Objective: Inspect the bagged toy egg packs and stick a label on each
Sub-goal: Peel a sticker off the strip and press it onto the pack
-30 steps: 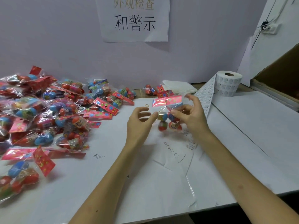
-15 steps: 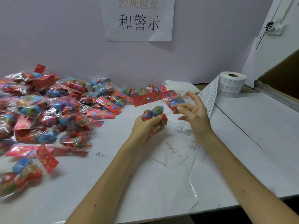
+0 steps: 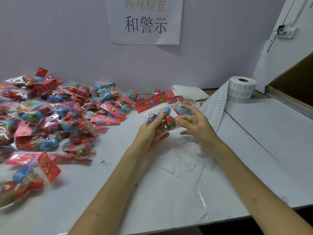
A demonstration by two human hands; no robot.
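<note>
One clear plastic bag of red and blue toy eggs [image 3: 166, 111], closed by a red flowered header card, is held just above the white tabletop [image 3: 254, 141], near its middle. The left hand [image 3: 149, 133] grasps this pack from below, thumb curled over the eggs. The right hand [image 3: 198, 124] is released, fingers loosely spread at the pack's right edge. A small white scrap sits by its index fingertip; whether this is a label cannot be told.

Handling, as a judgement:
- The pack looks light. The hard eggs roll loosely inside the film.
- The film is thin, glossy and slippery. It creases easily, so a label needs a flat, taut patch.
- Take hold across the eggs, as the left hand does, or by the stiff header card.
- Press the label down against an egg or the card for backing.

Many more bagged egg packs [image 3: 55, 112] lie heaped at the left. A white label roll [image 3: 241, 90] stands at the far right, its printed strip [image 3: 214, 109] trailing down to just beside the right hand.
</note>
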